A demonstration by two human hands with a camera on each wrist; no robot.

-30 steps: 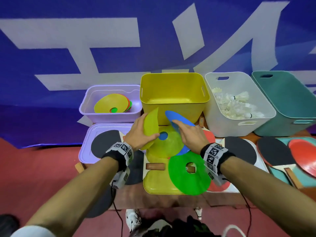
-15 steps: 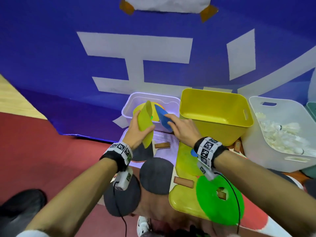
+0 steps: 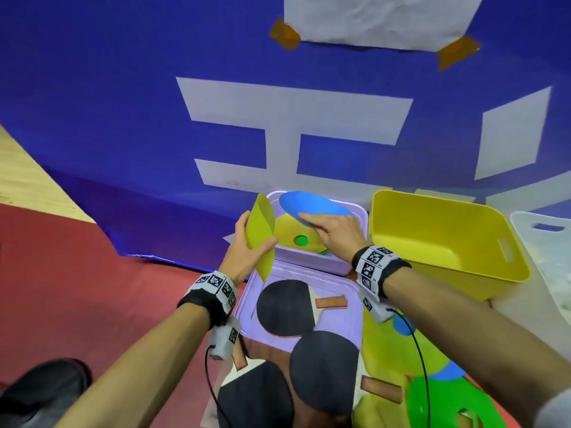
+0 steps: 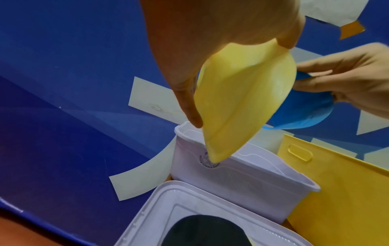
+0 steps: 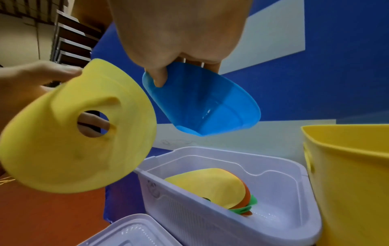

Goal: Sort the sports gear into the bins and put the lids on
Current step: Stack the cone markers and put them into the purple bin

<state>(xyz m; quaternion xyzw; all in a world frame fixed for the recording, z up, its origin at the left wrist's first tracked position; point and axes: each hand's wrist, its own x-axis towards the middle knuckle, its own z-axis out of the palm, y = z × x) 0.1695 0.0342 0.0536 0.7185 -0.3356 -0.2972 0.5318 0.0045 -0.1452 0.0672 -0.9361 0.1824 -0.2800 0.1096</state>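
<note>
My left hand (image 3: 247, 245) grips a yellow disc cone (image 3: 261, 233) on edge at the left rim of the lavender bin (image 3: 360, 211); the same yellow disc cone (image 4: 238, 103) hangs over the bin's near corner. My right hand (image 3: 332, 230) pinches a blue disc cone (image 3: 309, 205) tilted above the bin, and that blue disc cone (image 5: 202, 103) is clear of the rim. Inside the lavender bin (image 5: 273, 199) lie stacked cones (image 5: 210, 184), yellow on top of orange and green.
The lavender lid (image 3: 340, 316) lies in front of the bin with black paddles (image 3: 284, 307) on it. A yellow bin (image 3: 438, 242) stands at the right, a white bin (image 3: 543, 230) beyond it. More cones (image 3: 432, 396) and a yellow lid lie at the lower right.
Both hands carried their cones from the pile on the yellow lid leftward and up to the lavender bin. The blue cone now hovers over the bin's opening.
</note>
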